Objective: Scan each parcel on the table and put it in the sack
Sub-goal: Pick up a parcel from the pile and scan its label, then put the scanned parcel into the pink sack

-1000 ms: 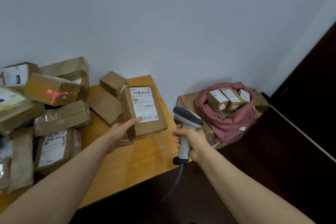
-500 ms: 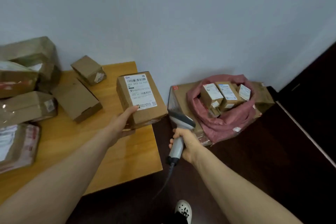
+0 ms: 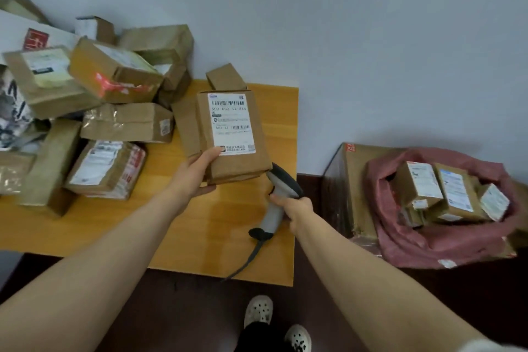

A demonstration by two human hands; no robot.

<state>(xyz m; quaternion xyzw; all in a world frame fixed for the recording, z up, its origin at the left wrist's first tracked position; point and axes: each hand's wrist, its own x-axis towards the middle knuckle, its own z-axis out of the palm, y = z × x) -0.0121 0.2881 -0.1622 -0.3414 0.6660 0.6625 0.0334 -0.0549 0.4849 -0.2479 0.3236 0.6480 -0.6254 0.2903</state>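
My left hand [image 3: 197, 171] grips the near end of a brown cardboard parcel [image 3: 233, 163], held above the wooden table [image 3: 183, 237] with its white barcode label facing up. My right hand [image 3: 294, 207] holds the grey handle of a barcode scanner [image 3: 278, 200]; its dark head sits just under the parcel's lower right corner. The scanner's cable hangs down over the table's front edge. To the right, a pink sack [image 3: 423, 240] lies open on a large carton [image 3: 350, 188] and holds several small labelled boxes [image 3: 451, 191].
A heap of brown parcels [image 3: 114, 77] covers the left and back of the table, up against the pale wall. A flat taped parcel [image 3: 107, 168] lies near my left forearm. Dark floor and my two white shoes [image 3: 274, 323] are below the table edge.
The view has swung back left and downward, so the heap of parcels is in sight again. The parcel is still in my left hand and the scanner head now sits closer under it.
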